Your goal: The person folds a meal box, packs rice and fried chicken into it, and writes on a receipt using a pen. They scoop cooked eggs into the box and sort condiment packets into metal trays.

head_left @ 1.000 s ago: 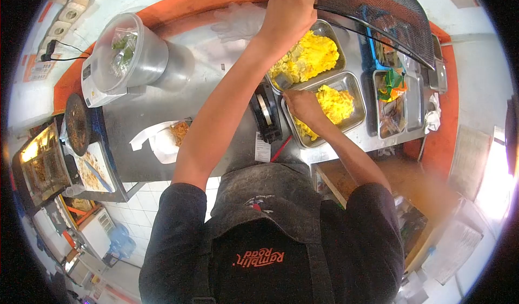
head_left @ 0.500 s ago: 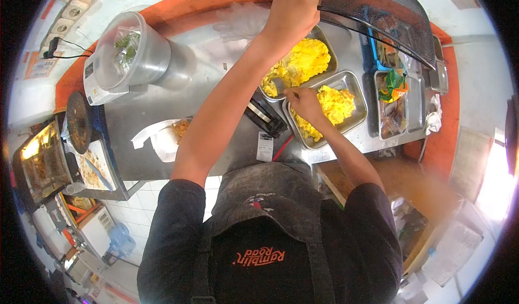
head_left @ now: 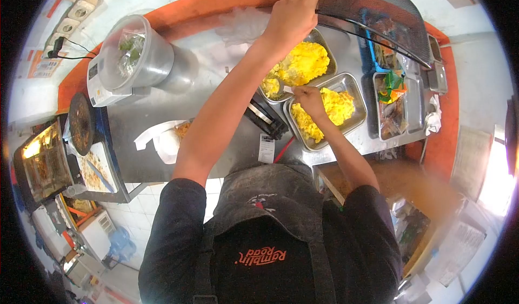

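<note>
My left hand [head_left: 293, 13] reaches far forward, its fingers on the rim of a black mesh food cover [head_left: 373, 4] that is tilted up over the back of the counter. My right hand [head_left: 309, 101] is closed around the handle of a spoon [head_left: 288, 89]. The spoon's bowl lies at the near left corner of the far metal tray, among yellow scrambled egg [head_left: 307, 61]. Under my right hand stands a nearer metal tray [head_left: 361, 114], also holding yellow scrambled egg [head_left: 338, 107]. My left forearm hides part of the far tray.
A clear plastic bucket [head_left: 154, 60] sits on a white scale [head_left: 100, 87] at the left. White paper with food [head_left: 167, 144], a black device [head_left: 265, 117] and a receipt [head_left: 266, 148] lie nearer me. Rightward are a tray with packets [head_left: 390, 128] and a blue basket [head_left: 372, 50].
My right hand has shifted slightly, and the spoon's handle now shows beside my fingers. The left hand still holds up the mesh food cover, nearly unmoved.
</note>
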Tool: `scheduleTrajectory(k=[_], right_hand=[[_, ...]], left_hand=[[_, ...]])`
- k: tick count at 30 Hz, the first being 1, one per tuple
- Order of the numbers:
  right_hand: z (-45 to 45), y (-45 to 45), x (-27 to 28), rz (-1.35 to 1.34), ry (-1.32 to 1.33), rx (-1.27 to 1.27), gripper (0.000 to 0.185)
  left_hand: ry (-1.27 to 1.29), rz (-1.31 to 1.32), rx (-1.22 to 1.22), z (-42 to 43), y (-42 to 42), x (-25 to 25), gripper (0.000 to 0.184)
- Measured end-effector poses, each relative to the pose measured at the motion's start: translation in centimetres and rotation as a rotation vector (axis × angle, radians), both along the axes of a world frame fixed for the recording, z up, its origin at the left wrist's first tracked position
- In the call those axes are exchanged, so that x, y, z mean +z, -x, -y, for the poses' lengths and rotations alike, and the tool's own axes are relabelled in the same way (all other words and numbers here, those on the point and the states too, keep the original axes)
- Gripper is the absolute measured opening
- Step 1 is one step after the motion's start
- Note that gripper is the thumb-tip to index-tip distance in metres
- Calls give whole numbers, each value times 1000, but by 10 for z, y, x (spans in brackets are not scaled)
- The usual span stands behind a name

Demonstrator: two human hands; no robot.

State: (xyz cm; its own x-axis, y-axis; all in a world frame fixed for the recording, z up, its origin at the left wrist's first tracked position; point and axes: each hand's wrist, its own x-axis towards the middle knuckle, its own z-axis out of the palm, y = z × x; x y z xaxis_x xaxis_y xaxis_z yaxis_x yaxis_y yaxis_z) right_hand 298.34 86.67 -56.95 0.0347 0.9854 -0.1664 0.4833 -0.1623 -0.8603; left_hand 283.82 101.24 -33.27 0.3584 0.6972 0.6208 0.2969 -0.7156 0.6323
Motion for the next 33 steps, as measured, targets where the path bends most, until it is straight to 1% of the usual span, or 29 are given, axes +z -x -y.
scheduleTrajectory(k=[1,2,3,5,6,7,9,10,11,13,16,17,18,20,21,22,25,29,31,33], right_hand=[[0,-4,2,-188,165,-110,25],[-1,-8,5,-378,328,-221,25],[0,-10,8,-375,318,-227,25],[8,-17,15,-715,390,-327,22],[12,-20,18,-711,378,-333,22],[17,-23,21,-786,377,-379,20],[27,-31,29,-922,332,-421,16],[30,-35,34,-924,313,-428,16],[37,-37,40,-931,293,-489,15],[52,-45,47,-919,270,-570,22],[83,-58,38,-945,258,-657,23],[96,-60,38,-966,214,-628,22],[111,-63,37,-963,213,-624,22],[138,-70,35,-999,273,-679,22],[149,-74,38,-1001,270,-674,22],[160,-78,43,-985,298,-676,21],[180,-98,42,-992,332,-682,20],[188,-127,41,-1029,364,-670,18],[187,-138,39,-1028,374,-674,18],[186,-150,36,-1019,386,-678,18]], left_hand=[[52,16,-40,3,2,4,81],[46,20,-46,5,4,5,81],[77,-5,-58,6,6,5,80],[99,-22,-80,5,7,-4,80],[40,-22,-28,3,6,-18,81],[-21,-22,21,5,6,-26,83],[-26,-35,41,17,13,-40,82],[-25,-52,70,24,16,-46,82],[-14,-18,90,30,19,-57,80],[36,21,123,44,24,-88,76],[118,48,140,63,31,-131,71],[177,66,158,70,34,-143,69],[175,70,161,78,36,-152,69],[125,-17,299,90,40,-166,70],[193,-165,410,96,44,-174,73],[187,-166,413,100,44,-179,73],[450,-17,425,111,37,-183,80],[435,-37,398,110,23,-187,79],[310,-4,393,104,20,-196,75],[267,-33,409,100,24,-206,72]])
